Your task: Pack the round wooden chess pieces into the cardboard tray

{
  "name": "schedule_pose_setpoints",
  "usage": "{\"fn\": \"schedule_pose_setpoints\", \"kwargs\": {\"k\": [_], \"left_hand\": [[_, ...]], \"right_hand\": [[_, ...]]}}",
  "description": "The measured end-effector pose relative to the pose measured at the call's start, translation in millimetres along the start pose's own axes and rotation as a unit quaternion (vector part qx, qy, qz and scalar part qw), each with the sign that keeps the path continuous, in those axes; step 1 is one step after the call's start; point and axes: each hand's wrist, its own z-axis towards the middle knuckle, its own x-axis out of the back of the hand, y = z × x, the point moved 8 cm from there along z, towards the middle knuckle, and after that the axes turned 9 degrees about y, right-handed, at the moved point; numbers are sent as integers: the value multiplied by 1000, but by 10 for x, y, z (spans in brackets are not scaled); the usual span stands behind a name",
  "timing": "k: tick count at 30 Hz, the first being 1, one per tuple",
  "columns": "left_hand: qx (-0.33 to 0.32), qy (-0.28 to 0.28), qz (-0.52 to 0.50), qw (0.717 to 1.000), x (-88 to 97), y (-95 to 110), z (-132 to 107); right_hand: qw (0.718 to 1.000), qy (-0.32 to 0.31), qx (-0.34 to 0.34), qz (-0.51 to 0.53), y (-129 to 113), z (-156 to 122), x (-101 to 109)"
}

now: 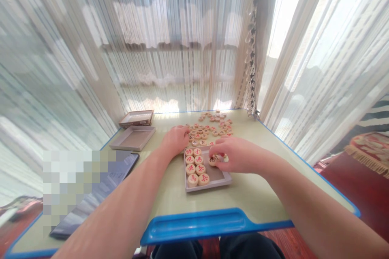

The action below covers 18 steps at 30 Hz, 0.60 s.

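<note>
A shallow grey-white box (225,177) sits on the table before me, with two columns of Chinese chess pieces (199,169) with red characters along its left side. Over the box's right half, my right hand (234,154) pinches a round wooden Chinese chess piece (214,160) with a dark character. Behind the box lie many loose pieces (198,136), some red, some dark. My left hand (176,139) rests at their left edge, fingers curved and slightly apart near the closest pieces; its fingertips are partly hidden.
At the back left are an empty box tray (133,138) and a brown-edged lid (136,117). A dark tablet (100,194), partly pixelated, lies left of my left forearm. The pale table (261,194) has a blue rim; curtains (188,48) hang behind it.
</note>
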Motion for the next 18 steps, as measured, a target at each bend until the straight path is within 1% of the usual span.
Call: {"fn": "schedule_pose_setpoints", "kwargs": {"k": [4, 10, 18], "left_hand": [[7, -6, 0, 1000, 8, 2, -7], [3, -2, -6, 1000, -6, -8, -2], [6, -3, -3, 1000, -22, -11, 3]], "right_hand": [[1000, -15, -6, 2, 3, 9, -46], [1000, 10, -5, 12, -42, 16, -26], [1000, -8, 21, 6, -61, 48, -179]]}}
